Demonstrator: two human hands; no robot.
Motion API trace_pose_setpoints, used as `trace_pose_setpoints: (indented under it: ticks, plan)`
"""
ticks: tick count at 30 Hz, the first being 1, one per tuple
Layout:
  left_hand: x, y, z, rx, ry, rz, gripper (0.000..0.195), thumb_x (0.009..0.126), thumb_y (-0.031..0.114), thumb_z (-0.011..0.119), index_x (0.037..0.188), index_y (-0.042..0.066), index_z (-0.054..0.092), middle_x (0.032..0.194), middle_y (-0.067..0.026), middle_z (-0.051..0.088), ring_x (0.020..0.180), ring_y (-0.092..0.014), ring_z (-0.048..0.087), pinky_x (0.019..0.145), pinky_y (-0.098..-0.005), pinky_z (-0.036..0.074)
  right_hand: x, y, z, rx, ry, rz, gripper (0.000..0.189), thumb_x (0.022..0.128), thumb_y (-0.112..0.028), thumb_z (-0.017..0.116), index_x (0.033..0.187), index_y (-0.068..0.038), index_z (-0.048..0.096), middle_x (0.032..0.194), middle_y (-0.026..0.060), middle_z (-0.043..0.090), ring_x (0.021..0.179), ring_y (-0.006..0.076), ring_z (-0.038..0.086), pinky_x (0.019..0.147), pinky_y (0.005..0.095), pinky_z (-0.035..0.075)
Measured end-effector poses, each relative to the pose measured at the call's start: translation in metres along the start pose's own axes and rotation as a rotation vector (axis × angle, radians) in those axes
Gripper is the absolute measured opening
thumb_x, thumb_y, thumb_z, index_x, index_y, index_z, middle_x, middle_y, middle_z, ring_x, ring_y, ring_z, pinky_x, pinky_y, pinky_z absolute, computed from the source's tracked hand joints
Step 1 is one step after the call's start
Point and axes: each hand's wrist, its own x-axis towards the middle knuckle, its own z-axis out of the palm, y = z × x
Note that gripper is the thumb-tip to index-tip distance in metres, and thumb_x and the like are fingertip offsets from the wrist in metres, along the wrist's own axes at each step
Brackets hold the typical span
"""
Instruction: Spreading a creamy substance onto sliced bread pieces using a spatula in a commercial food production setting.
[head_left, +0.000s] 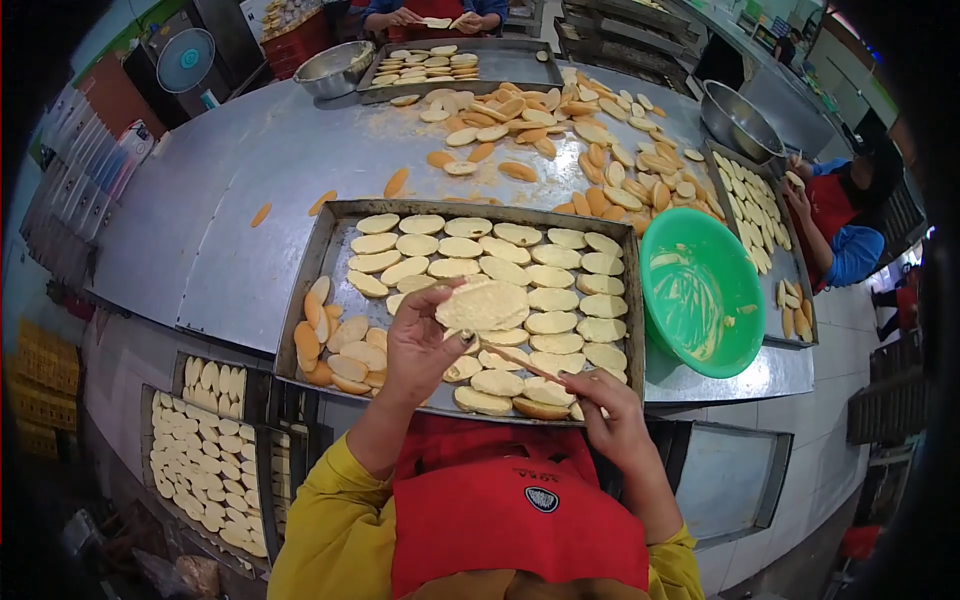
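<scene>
Above a metal baking tray (637, 300), my left hand (420, 337) holds an oval bread slice (484, 305) by its left edge, its spread-covered face up. My right hand (611, 412) grips the end of a thin stick-like spreader (525, 365), whose far tip is near my left thumb and the slice's lower edge. Rows of oval slices coated with pale yellow spread (551, 322) fill much of the tray. Uncoated bread halves (349, 367) are piled in its lower left corner. A green plastic bowl (701, 292) with smears of spread stands against the tray's right side.
Loose bread halves (517, 120) are heaped on the metal table (247, 195). Across it, a person's hands (469, 22) hold bread at another tray (517, 67). At right, a co-worker (832, 210) holds a piece beside a filled tray (780, 285). Filled trays (206, 465) stand low at left.
</scene>
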Motion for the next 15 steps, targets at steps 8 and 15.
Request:
trace_pose_setpoints:
  ticks: [8,15]
  plan:
    - [0.010,0.033,-0.084,0.516,0.252,0.072,0.050,0.072,-0.008,0.060,0.118,0.002,0.044,0.116,-0.0105,0.053,0.107,-0.018,0.051,0.091,-0.0298,0.042,-0.013,0.045,-0.008,-0.002,0.253,0.086,0.031,0.076,0.011,0.043,0.102,0.002,0.058,0.080,0.0105,0.056,0.074,0.0195,0.055,0.069,0.0261,0.043]
    - [0.062,0.025,-0.241,1.117,0.385,-0.150,0.042,0.068,-0.001,0.066,0.108,0.002,0.055,0.105,-0.0103,0.059,0.095,-0.021,0.059,0.084,-0.0309,0.047,-0.026,0.057,-0.002,0.023,0.169,0.179,0.031,0.076,0.012,0.044,0.102,0.001,0.058,0.078,0.0111,0.056,0.073,0.0193,0.056,0.067,0.0250,0.042]
